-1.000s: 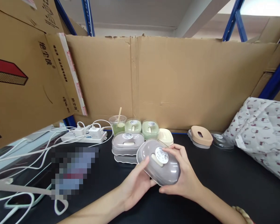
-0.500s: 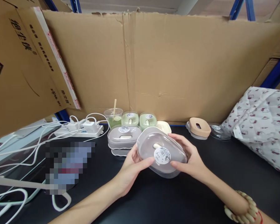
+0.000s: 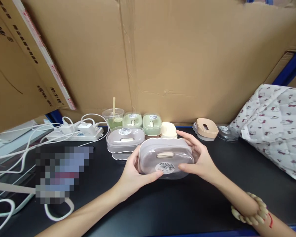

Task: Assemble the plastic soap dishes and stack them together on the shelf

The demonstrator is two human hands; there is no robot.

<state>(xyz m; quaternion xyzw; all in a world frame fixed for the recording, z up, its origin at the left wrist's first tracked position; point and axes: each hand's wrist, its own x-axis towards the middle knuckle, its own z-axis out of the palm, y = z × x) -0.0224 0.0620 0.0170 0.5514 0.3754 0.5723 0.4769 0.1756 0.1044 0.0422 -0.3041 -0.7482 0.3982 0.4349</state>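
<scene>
We have a gray oval container (image 3: pixel 148 161) up in front of us, over the worktop (image 3: pixel 162 210), tilted so its clear lid faces the camera and its wavy rim runs along the top. Cream handle (image 3: pixel 165 154) mid-lid, round printed sticker (image 3: pixel 165 168) below it; print too small to read.

Left hand (image 3: pixel 135 176) grips the left end, thumb on the lid by the sticker, other fingers mostly hidden. Right hand (image 3: pixel 199 161) grips the right end, thumb on the front, fingers over the upper edge. Beaded bracelet (image 3: pixel 251 212) and red cord (image 3: pixel 270 220) on the right arm.

Just behind, to the left: a similar gray container (image 3: pixel 123 135), stacked on a gray wavy-edged piece (image 3: pixel 120 156). We can't tell whether it touches the held one. Next row back: clear cup (image 3: pixel 112 120) of green liquid with a straw (image 3: pixel 114 105), two lidded green containers, a cream container (image 3: pixel 169 129).

Farther right: peach lid-like piece (image 3: pixel 212 130) on a gray one, clear lid (image 3: pixel 227 133), quilted patterned bag (image 3: pixel 273 128). Left: white power strip (image 3: pixel 93 135), tangled cables, pixelated patch (image 3: pixel 64 171). Cardboard (image 3: pixel 187 65) walls the back.
</scene>
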